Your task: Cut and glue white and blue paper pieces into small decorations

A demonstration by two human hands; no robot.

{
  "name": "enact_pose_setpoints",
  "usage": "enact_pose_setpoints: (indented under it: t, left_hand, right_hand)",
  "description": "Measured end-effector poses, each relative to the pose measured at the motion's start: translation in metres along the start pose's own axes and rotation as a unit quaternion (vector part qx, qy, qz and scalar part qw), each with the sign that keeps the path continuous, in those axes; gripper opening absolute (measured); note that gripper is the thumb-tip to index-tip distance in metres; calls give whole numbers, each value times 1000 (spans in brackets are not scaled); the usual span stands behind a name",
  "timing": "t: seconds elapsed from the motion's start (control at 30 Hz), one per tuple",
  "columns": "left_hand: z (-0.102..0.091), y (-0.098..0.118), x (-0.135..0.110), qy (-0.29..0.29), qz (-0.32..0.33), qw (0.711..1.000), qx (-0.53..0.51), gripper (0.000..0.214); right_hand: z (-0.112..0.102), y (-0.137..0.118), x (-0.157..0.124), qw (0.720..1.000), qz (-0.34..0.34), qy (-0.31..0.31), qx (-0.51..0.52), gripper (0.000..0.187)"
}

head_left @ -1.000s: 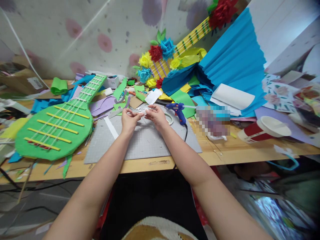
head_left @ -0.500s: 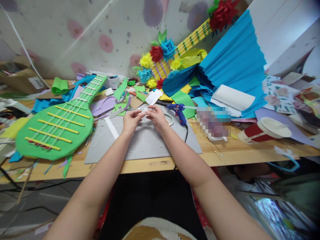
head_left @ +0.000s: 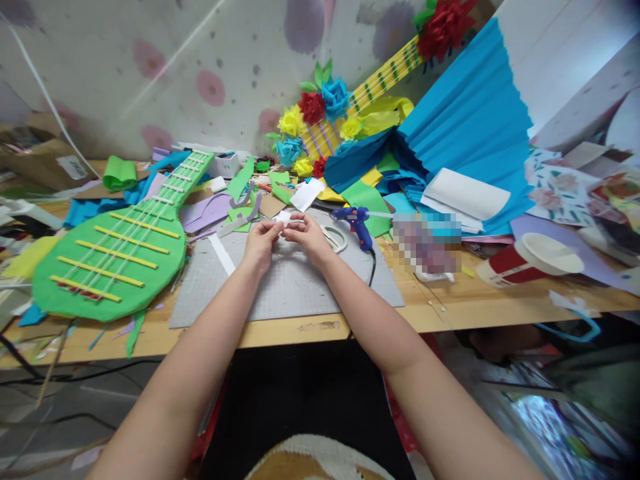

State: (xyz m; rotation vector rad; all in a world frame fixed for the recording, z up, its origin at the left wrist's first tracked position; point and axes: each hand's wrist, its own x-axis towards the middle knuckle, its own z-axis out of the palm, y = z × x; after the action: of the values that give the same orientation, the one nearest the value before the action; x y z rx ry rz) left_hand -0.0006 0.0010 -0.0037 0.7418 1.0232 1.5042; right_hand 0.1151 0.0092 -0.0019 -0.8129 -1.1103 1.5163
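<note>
My left hand and my right hand meet above the grey cutting mat, both with fingers pinched. Between their fingertips is a small white piece of paper, partly covered by the fingers. Just right of my right hand lies a pale loop-shaped thing, perhaps scissor handles, partly hidden. A blue hot glue gun with a white glue stick in its back rests farther right, its cord running down over the mat. A white paper strip lies left of my left hand.
On the left lies a green paper lute-like instrument with yellow bars. A yellow instrument with paper flowers leans at the back, near pleated blue paper. Coloured scraps cover the table's back. A lidded cup stands right.
Both hands have shifted slightly left, and the right fingers have come down closer to the left. More of the white paper now shows above the fingertips.
</note>
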Motion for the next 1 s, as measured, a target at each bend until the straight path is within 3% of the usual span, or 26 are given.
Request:
enact_pose_setpoints:
  t: [0.27, 0.47, 0.6, 0.8, 1.0]
  left_hand:
    - [4, 5, -4, -49, -50, 997, -20, 32]
    - [2, 4, -5, 2, -12, 1000, 24, 36]
    - [1, 5, -6, -7, -4, 996, 88, 38]
    - [2, 5, -7, -3, -4, 989, 145, 42]
    - [2, 7, -8, 13, 8, 989, 150, 50]
  right_hand:
    - [-2, 1, 4, 997, 19, 74, 0, 43]
    - [-2, -3, 3, 995, 35, 88, -35, 42]
    - [-7, -6, 5, 995, 40, 90, -8, 46]
    - [-13, -3, 8, 993, -6, 118, -25, 47]
    - [-13, -2, 8, 995, -23, 92, -27, 44]
